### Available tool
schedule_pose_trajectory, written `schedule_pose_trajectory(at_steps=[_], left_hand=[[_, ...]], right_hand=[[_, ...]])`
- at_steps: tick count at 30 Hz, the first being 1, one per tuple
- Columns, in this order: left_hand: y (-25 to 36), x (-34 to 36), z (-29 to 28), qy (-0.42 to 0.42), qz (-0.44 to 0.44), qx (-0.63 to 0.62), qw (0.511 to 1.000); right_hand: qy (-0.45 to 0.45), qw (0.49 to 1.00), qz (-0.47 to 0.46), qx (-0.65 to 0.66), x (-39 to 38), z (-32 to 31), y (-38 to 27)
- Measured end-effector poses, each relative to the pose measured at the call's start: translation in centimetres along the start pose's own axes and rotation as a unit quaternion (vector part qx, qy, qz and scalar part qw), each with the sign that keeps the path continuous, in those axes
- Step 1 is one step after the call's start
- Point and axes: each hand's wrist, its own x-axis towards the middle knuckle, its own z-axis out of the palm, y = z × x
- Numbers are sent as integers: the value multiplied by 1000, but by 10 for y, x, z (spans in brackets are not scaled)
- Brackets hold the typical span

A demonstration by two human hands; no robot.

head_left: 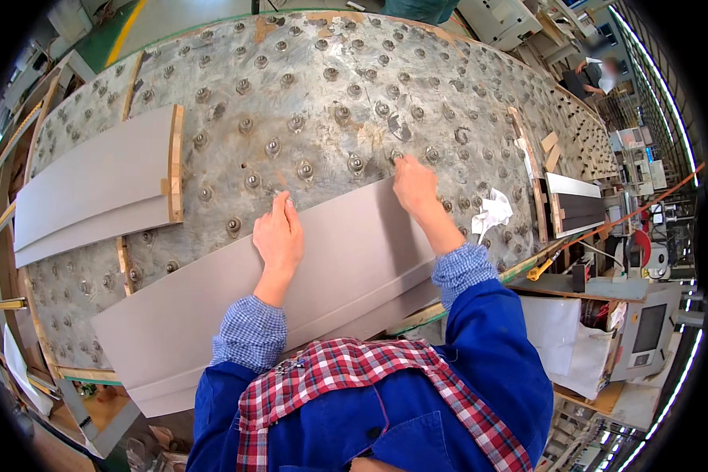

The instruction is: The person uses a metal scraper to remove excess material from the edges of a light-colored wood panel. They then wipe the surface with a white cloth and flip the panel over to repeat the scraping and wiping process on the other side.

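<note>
A long pale grey panel (330, 275) with a lengthwise step along its near side lies diagonally in front of me on the ball-studded metal table (322, 94). My left hand (278, 240) is closed over its far edge, left of centre. My right hand (417, 189) is closed at that edge near the right end, fingertips slightly beyond it. What either hand's fingers hold, if anything, is hidden. A crumpled white cloth (493, 211) lies to the right of my right hand.
Another grey panel (90, 177) on wooden strips lies at left. At right are dark and white panels (576, 212), wood offcuts (551, 145), a yellow-handled tool (540, 270) and a machine with a screen (645, 330). A person (602, 75) is at the back right.
</note>
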Motion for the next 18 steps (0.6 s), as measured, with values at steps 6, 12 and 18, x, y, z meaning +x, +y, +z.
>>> schedule_pose_trajectory(at_steps=[6, 12, 18], left_hand=[[9, 2, 0, -17, -10, -25, 999], [6, 0, -5, 14, -55, -114, 992], [8, -1, -11, 1, -59, -110, 992]], right_hand=[[-58, 994, 5, 93, -44, 1, -108], [-67, 967, -50, 242, -62, -4, -162], [68, 996, 17, 47, -35, 3, -32]])
